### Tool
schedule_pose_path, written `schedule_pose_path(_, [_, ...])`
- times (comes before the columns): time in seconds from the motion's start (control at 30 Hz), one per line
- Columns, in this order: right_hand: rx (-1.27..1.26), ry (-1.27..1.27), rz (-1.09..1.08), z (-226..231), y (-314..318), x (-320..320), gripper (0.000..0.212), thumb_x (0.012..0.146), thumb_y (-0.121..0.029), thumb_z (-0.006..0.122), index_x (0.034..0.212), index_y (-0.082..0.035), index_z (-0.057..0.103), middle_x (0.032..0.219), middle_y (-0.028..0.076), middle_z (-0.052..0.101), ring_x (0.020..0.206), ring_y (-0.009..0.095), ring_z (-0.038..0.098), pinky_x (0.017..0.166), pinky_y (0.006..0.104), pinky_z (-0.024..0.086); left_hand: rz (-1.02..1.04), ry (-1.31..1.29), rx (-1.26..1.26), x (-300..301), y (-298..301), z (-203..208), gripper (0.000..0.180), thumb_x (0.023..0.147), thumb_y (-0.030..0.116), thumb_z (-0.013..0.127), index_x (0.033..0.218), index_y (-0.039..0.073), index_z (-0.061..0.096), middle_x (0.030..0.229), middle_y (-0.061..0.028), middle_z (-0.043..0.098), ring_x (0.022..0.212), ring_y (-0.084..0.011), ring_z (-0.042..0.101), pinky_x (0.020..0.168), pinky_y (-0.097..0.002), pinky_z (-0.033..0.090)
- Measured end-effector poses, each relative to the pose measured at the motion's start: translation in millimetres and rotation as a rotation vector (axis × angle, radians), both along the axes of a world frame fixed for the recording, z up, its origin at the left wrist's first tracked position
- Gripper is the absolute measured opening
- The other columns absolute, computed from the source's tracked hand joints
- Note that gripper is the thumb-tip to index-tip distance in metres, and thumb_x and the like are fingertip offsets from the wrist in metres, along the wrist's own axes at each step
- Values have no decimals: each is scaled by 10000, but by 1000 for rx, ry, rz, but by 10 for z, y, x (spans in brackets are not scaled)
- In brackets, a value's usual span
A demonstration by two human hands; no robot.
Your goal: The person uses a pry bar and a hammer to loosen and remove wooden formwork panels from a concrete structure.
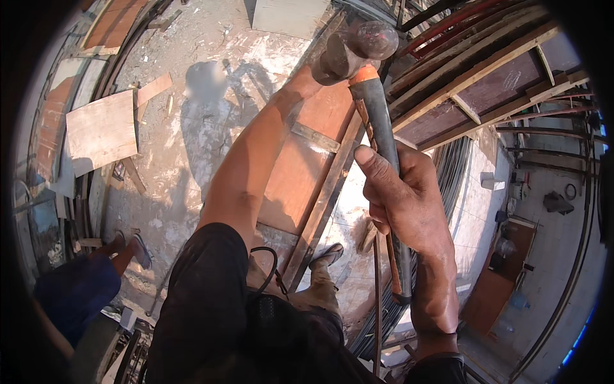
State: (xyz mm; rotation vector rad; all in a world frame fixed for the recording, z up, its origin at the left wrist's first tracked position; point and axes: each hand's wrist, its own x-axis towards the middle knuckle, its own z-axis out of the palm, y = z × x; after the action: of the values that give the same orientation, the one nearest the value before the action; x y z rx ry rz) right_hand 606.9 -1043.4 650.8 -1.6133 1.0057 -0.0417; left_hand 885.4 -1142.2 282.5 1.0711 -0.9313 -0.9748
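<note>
My right hand (pixel 409 198) is wrapped round the dark handle of a hammer (pixel 382 125), thumb lying along it. The hammer is raised close to the camera, its rounded metal head at the top and an orange band just under the head. My left arm reaches forward over a reddish-brown plywood panel (pixel 288 185) with a timber frame. Only the wrist side of my left hand (pixel 306 83) shows; its fingers are hidden behind the hammer head, so I cannot see what they touch.
Timber-framed panels (pixel 505 83) are stacked at the upper right, beside a bundle of thin metal rods (pixel 457 169). A loose plywood sheet (pixel 102 131) lies at the left. Another person (pixel 80 278) in blue clothing and sandals is at the lower left.
</note>
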Motion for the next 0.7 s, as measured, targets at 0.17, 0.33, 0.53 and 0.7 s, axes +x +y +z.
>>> schedule_pose_path(0.17, [-413, -442, -338, 979, -326, 96, 384, 1036, -403, 514, 790, -116, 449, 519, -52, 295, 363, 38, 261, 325, 219, 226, 200, -281, 368, -359, -6, 465, 544, 880, 485, 717, 1117, -4, 689, 972, -91, 693, 965, -183, 634, 881, -315, 491])
schedule_pose_path(0.33, [-409, -583, -275, 15, -413, 298, 324, 1002, -288, 565, 753, -92, 495, 551, -25, 420, 415, 86, 405, 394, 271, 349, 189, -298, 485, -162, 18, 401, 515, 905, 500, 681, 1046, 6, 705, 899, -80, 677, 848, -165, 608, 810, -342, 496])
schedule_pose_path(0.53, [-22, 62, -260, -158, -283, -25, 351, 962, -300, 665, 759, -67, 500, 534, -28, 429, 382, 55, 380, 337, 253, 320, 32, -196, 581, -345, 19, 557, 449, 956, 434, 639, 1132, 27, 704, 973, -90, 702, 876, -162, 618, 802, -328, 497])
schedule_pose_path(0.7, [-438, -369, -357, 1046, -194, 194, 383, 1009, -329, 576, 716, -116, 454, 538, -52, 323, 395, 38, 312, 361, 217, 277, 139, -81, 409, -20, 57, 222, 443, 937, 379, 690, 1156, -6, 694, 1091, -98, 705, 1004, -156, 622, 901, -319, 484])
